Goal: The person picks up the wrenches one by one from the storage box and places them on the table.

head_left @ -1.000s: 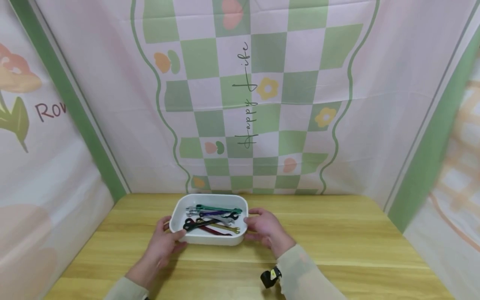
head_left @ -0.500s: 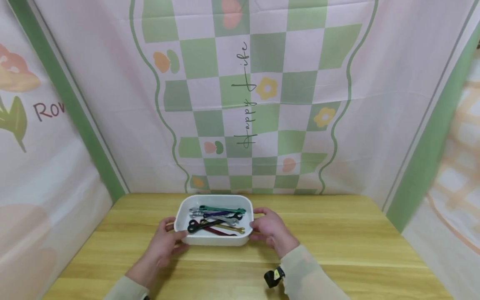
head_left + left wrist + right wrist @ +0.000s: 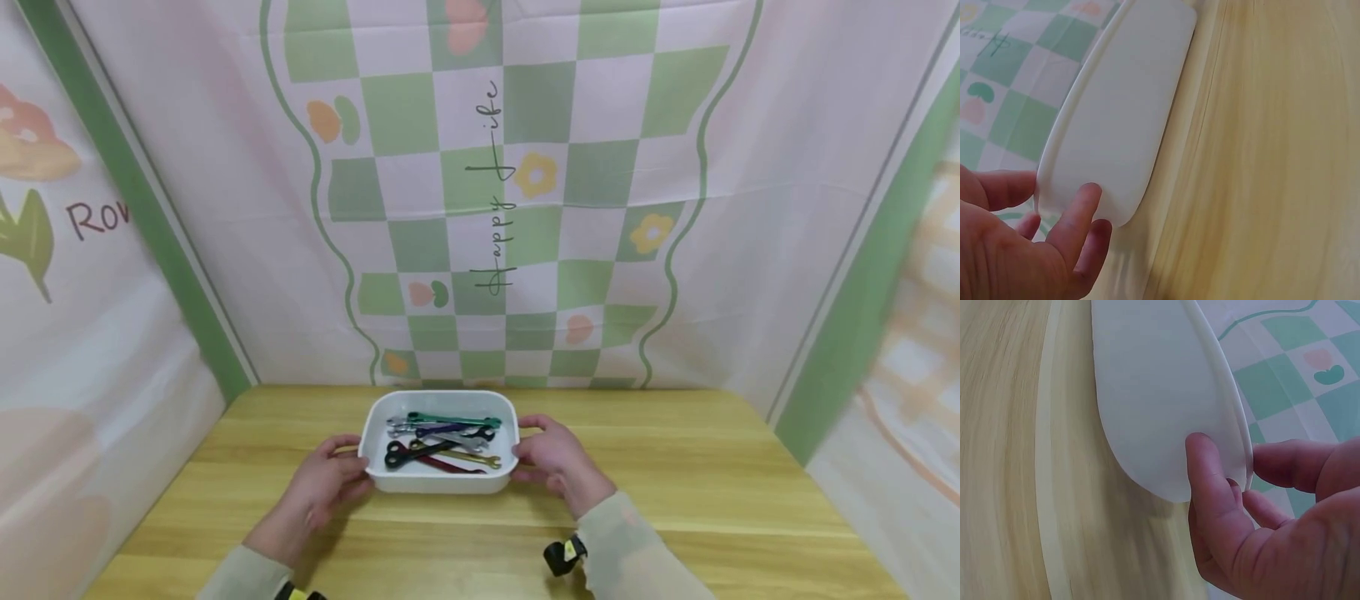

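Observation:
A white plastic tray (image 3: 438, 482) with rounded corners stands near the table's back edge, holding several wrenches. Among them are a green wrench (image 3: 453, 419), a black wrench (image 3: 420, 453), a gold wrench (image 3: 472, 457) and a red wrench (image 3: 450, 467). My left hand (image 3: 326, 483) grips the tray's left end, a fingertip at the rim and other fingers along the outer wall (image 3: 1122, 106). At the opposite end my right hand (image 3: 558, 458) holds the rim, with fingers against the outside wall (image 3: 1154, 381). Parts of the fingers under the tray are hidden.
The wooden table (image 3: 675, 500) extends to both sides and in front of the tray. Behind it hangs a green-and-white checked cloth (image 3: 480, 208), close to the tray's far side. A black strap end (image 3: 562, 556) hangs by the right sleeve.
The tray has slid a little to the right with the wrenches in it. The right hand has moved along with it; the left hand's thumb has shifted back to the tray's edge.

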The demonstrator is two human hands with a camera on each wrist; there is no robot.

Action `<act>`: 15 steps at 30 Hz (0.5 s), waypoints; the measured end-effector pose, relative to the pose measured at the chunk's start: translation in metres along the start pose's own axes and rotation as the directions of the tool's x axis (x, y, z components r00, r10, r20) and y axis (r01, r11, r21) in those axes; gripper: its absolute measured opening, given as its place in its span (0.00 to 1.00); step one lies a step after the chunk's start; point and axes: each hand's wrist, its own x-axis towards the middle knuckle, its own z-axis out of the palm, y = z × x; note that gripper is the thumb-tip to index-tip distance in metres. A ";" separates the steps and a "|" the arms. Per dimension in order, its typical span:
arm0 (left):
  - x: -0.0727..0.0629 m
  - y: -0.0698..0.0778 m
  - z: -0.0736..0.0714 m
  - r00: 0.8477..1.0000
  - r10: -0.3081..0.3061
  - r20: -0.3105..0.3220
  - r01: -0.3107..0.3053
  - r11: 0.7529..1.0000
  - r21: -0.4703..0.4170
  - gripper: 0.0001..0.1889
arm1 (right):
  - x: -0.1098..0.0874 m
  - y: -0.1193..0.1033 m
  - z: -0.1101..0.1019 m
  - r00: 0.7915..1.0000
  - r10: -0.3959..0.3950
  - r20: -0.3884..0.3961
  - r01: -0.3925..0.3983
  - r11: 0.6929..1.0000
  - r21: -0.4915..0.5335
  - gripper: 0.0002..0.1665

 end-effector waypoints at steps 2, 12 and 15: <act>-0.001 0.000 0.001 1.000 -0.003 0.005 0.003 1.000 -0.001 0.25 | -0.001 -0.001 -0.003 1.000 0.007 0.001 -0.007 1.000 -0.005 0.35; -0.002 -0.001 0.009 1.000 -0.006 0.030 0.006 1.000 -0.011 0.27 | -0.003 0.001 -0.014 1.000 0.018 0.007 -0.018 1.000 0.000 0.34; -0.002 -0.003 0.011 0.999 -0.004 0.039 0.004 1.000 -0.009 0.28 | -0.004 0.001 -0.017 1.000 0.020 0.007 -0.020 1.000 -0.001 0.33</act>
